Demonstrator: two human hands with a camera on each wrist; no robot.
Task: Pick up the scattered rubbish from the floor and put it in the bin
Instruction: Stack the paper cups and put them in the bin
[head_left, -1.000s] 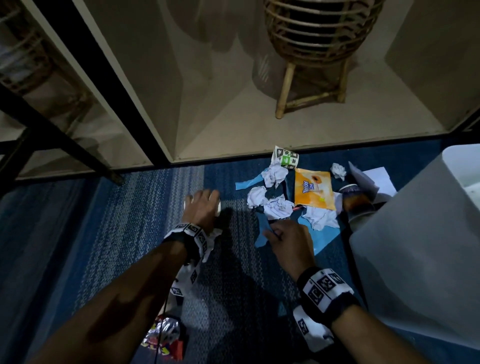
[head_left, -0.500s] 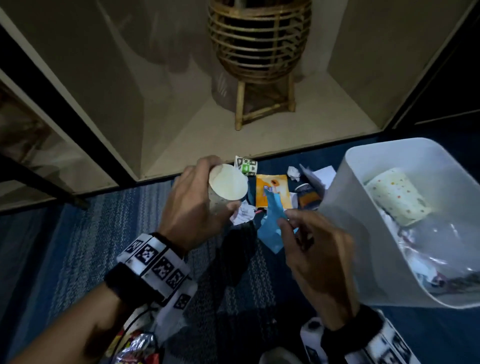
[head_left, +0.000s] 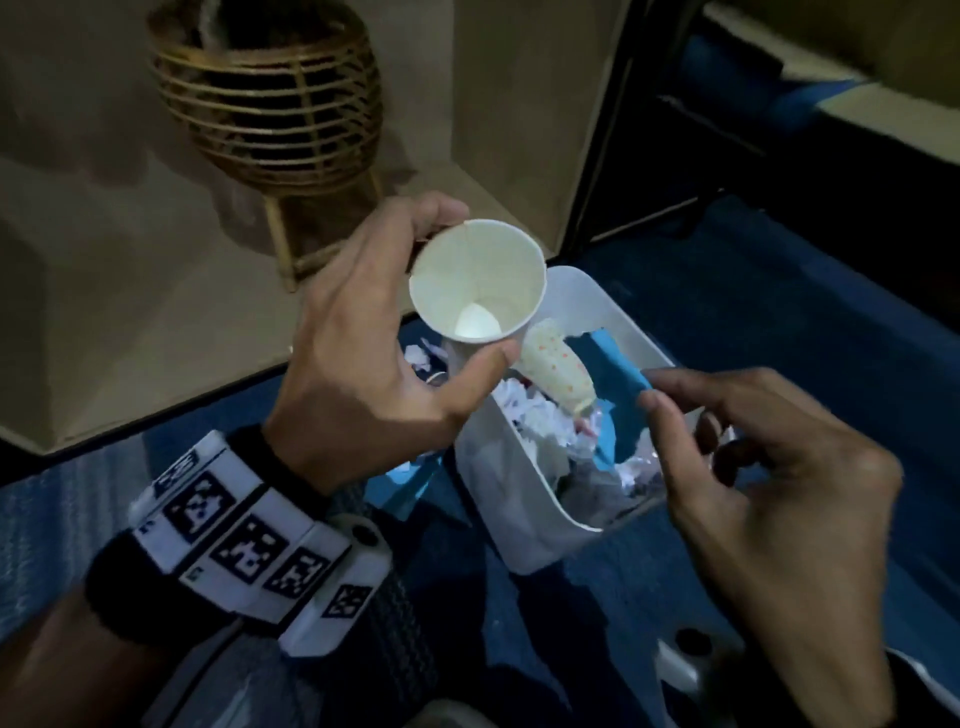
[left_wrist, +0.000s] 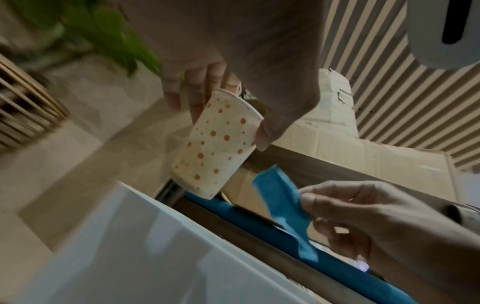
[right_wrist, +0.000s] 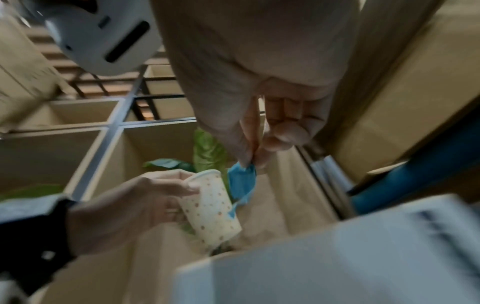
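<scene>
L hand: curled round paper cup, thumb on near side, fingers round far side; held tilted, mouth toward head cam, above near-left edge of bin.
Paper cup: white inside, nothing in it; outside cream w/ orange dots per L wrist view; base pointing down toward bin rim.
R hand: thumb + forefinger pinching blue paper scrap; other fingers loosely curled, hold nothing else; hand over right side of bin.
Blue paper scrap: torn strip, hangs from R fingertips over bin opening; in R wrist view just beside cup, touching or not – can't tell.
Hands: apart, each w/ own item, both above bin; cup and scrap near each other.
Bin: white plastic, on blue carpet, below both hands; open top.
In bin: crumpled white paper, second dotted paper cup lying on its side, clear plastic; blue paper under R hand's scrap, where one ends not clear.
On floor: blue paper piece just left of bin, partly behind L wrist; white crumpled bits beyond bin, behind L hand.
L wrist: band w/ black-white marker squares.
Background: rattan stand in beige alcove, far left of bin.
</scene>
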